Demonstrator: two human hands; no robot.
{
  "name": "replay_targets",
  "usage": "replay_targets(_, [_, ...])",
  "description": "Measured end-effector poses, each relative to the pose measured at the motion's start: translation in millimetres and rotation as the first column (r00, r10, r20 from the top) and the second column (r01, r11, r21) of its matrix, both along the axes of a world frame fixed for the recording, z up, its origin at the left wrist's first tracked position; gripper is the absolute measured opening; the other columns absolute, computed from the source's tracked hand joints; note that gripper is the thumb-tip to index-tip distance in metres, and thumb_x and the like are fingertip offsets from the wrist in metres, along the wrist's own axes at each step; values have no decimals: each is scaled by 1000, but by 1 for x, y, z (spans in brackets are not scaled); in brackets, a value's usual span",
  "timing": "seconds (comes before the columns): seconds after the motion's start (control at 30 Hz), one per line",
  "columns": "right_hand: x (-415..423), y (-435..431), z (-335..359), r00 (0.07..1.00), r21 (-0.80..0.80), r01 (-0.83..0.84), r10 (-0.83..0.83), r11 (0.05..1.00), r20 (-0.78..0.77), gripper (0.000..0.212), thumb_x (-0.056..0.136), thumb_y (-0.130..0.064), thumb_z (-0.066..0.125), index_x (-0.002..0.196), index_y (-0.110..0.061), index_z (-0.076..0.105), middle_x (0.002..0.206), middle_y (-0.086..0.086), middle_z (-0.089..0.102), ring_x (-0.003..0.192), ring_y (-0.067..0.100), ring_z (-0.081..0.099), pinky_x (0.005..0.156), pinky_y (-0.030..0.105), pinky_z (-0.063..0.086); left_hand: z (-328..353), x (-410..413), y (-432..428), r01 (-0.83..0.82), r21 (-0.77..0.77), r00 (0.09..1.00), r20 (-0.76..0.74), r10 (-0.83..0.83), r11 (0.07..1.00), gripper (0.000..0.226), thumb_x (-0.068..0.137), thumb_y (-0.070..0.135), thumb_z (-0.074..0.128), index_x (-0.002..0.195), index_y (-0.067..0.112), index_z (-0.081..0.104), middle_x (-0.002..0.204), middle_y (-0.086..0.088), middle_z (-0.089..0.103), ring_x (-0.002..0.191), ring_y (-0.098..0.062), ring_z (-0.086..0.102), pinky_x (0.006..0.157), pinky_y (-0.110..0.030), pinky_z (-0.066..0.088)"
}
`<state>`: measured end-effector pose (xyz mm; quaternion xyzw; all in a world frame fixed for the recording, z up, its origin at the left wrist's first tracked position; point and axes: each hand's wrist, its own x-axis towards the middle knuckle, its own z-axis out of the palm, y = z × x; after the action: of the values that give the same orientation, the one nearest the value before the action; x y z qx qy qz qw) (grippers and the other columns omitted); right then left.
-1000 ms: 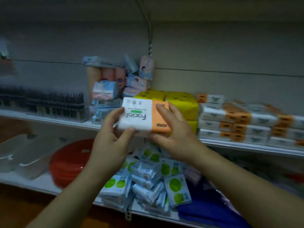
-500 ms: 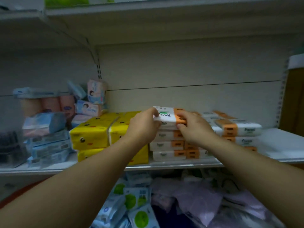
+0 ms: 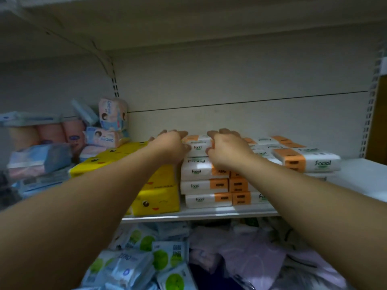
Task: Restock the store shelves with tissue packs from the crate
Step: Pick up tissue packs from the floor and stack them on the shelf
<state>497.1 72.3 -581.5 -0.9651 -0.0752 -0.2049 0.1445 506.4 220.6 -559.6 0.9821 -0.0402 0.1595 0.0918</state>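
Since a second ago the tissue pack (image 3: 198,143) is no longer hanging in the air in front of me. It is now lying on top of the stack (image 3: 201,185) of white-and-orange packs, and both my arms are reaching further in. My left hand (image 3: 169,146) is grasping the pack's left end, fingers curling over its top. My right hand (image 3: 228,151) is grasping the orange right end the same way. The pack is lying flat with its "Facial" print facing me, at the middle of the shelf (image 3: 199,214).

Just left of the stack and touching it, yellow packs (image 3: 159,197) with cartoon faces are sitting two high. To the right, a lone white-and-orange pack (image 3: 307,162) is lying on a lower row, its orange band to the left. At the far left, pink and blue packs (image 3: 111,118) are leaning in a loose heap. Below the shelf, near me, green-spotted wipe packets (image 3: 167,256) are piling up on the left, and pale purple bags (image 3: 247,252) are lying on the right.
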Motion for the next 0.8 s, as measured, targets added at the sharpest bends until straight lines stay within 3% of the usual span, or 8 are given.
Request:
replay_targets(0.13, [-21,27,3,992,15,-95,93,995,84,52,94,-37,42,144,-26,32,148,7,33,136,29,28,108,42,30,6,-29,37,45,-39,998,41,-44,998,59,92,44,49,146,32,27,155,-1,24,142,-25,24,115,-44,25])
replay_targets(0.27, [-48,81,-4,952,-20,-247,246,969,183,50,92,-38,47,139,-23,41,142,7,40,132,27,32,110,38,30,-3,-76,91,80,-25,994,79,-78,996,60,92,37,54,146,26,29,156,-5,22,143,-23,20,114,-33,19])
replay_targets(0.43, [-98,175,-43,860,-40,-458,454,888,232,47,89,-33,54,133,-19,49,133,8,48,126,27,39,106,35,29,-52,-144,181,-13,-140,1000,-10,12,990,61,89,27,60,144,21,35,155,-5,23,143,-17,22,110,-22,18])
replay_targets(0.5, [-117,214,-74,842,2,-522,515,853,159,46,88,-32,55,132,-17,50,129,10,50,123,29,40,104,36,30,-81,-167,214,-72,-192,996,-69,60,979,60,89,27,60,144,22,35,155,-5,24,143,-16,21,110,-21,18])
replay_targets(0.63, [-163,292,-155,789,19,-600,596,800,-150,48,92,-34,48,136,-18,44,133,9,46,125,30,38,106,37,33,-156,-220,273,-235,-239,951,-258,172,942,58,91,21,57,144,16,34,154,-7,27,144,-16,18,111,-22,16])
replay_targets(0.8, [-212,340,-254,704,31,-594,538,804,-463,48,90,-31,49,135,-16,43,134,14,44,127,34,38,104,40,36,-265,-291,327,-502,-265,792,-523,315,823,62,89,26,60,144,13,34,151,-8,34,137,-22,35,108,-29,30])
